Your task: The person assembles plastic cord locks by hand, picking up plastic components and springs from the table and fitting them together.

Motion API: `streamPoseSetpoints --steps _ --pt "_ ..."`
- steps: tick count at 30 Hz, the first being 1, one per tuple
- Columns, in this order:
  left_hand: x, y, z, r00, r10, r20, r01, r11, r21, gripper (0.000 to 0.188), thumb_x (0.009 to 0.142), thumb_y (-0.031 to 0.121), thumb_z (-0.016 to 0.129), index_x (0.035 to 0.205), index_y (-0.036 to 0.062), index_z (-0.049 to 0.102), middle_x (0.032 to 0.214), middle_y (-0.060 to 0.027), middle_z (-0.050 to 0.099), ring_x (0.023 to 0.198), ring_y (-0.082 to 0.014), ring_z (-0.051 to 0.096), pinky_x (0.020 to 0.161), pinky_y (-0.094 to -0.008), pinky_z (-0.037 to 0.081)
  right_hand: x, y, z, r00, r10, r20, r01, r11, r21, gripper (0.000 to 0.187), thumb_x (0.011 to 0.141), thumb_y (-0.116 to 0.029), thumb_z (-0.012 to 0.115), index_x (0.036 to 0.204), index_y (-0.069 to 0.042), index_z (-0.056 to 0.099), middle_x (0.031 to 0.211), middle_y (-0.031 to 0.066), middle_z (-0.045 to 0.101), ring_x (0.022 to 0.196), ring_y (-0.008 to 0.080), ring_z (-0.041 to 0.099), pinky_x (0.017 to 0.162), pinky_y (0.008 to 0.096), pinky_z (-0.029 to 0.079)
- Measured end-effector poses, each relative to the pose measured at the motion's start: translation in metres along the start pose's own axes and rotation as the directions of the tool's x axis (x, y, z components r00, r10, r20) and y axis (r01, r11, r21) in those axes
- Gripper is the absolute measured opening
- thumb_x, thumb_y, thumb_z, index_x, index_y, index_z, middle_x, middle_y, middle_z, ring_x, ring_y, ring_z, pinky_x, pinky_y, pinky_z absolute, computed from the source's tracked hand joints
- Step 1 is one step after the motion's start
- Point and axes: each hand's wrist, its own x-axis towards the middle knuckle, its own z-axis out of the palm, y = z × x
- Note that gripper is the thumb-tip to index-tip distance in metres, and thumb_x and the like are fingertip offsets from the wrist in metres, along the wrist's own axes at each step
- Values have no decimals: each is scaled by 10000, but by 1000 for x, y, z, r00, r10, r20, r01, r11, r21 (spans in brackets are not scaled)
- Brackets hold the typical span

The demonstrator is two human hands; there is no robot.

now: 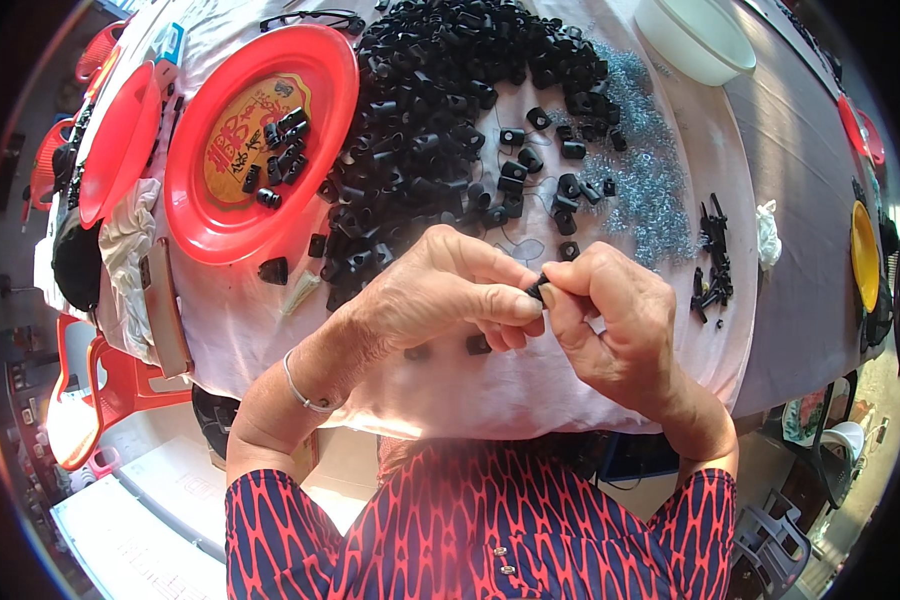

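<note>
Both hands meet over the near middle of the cloth-covered table. My left hand pinches a small black plastic part between thumb and fingers. From the other side my right hand grips the same part with thumb and forefinger; most of it is hidden by the fingertips. Just beyond the hands spreads a large heap of black plastic parts, hollow and cap-like. Several loose parts like these lie right of the heap, near a pile of small silvery springs.
A red round tray at left holds several black pieces. Thin black rod-like parts lie at right, near a crumpled white wad. At the back right stands a pale plastic basin. A red chair is at lower left.
</note>
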Motion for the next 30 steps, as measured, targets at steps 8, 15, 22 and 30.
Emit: streamPoseSetpoints --steps 8,15,22,30 --pt "-4 5 12 990 37 -138 -19 991 132 241 814 177 683 926 -36 667 759 -102 667 667 -131 631 604 -248 522 2 8 -1 1000 3 22 -2 999 -43 121 700 56 616 754 -12 532 652 97 514 593 278 542 525 355 436" --pt "-4 2 17 970 90 -225 -49 982 181 259 825 200 676 920 -40 666 732 -76 653 654 -97 605 589 -230 507 2 11 2 1000 -5 20 6 998 -66 125 687 66 605 751 -11 530 665 111 517 604 292 540 530 364 438" --pt "-3 -2 14 975 72 -209 -46 991 128 265 828 213 675 918 -36 664 737 -66 647 663 -86 596 589 -217 500 1 13 7 1000 -15 0 15 996 -90 150 667 96 573 787 11 543 679 124 526 631 310 554 541 373 449" --pt "-2 -3 13 974 80 -213 -72 996 46 261 834 204 672 945 -32 659 758 -52 644 666 -70 582 580 -201 485 6 9 -5 992 50 119 -45 998 -40 246 647 23 639 871 26 535 711 140 519 650 315 544 559 369 454"
